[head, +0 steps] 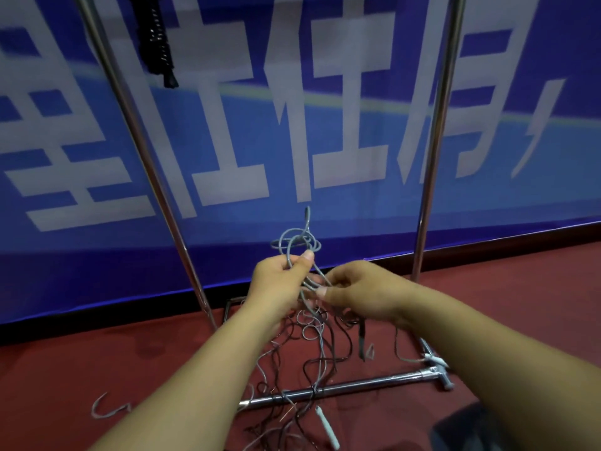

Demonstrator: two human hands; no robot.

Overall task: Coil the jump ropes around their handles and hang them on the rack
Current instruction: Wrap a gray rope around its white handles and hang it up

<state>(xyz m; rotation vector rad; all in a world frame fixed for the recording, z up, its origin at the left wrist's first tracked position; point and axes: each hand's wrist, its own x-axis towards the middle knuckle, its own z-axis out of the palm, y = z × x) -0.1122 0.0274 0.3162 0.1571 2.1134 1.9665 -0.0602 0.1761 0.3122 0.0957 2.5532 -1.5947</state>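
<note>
Near, tangled ropes (312, 369) and a white handle (327, 426) lie on the red floor (81, 369) over the rack (351, 384) base bar. Both forearms reach forward. The left hand (279, 281) grips the grey jump rope (297, 244) loops with curled fingers; the right hand (361, 292) pinches its strands just beside. Far left, a black coiled rope (157, 43) hangs.

Likely a sports hall: red floor (97, 369), banner (292, 125).
</note>
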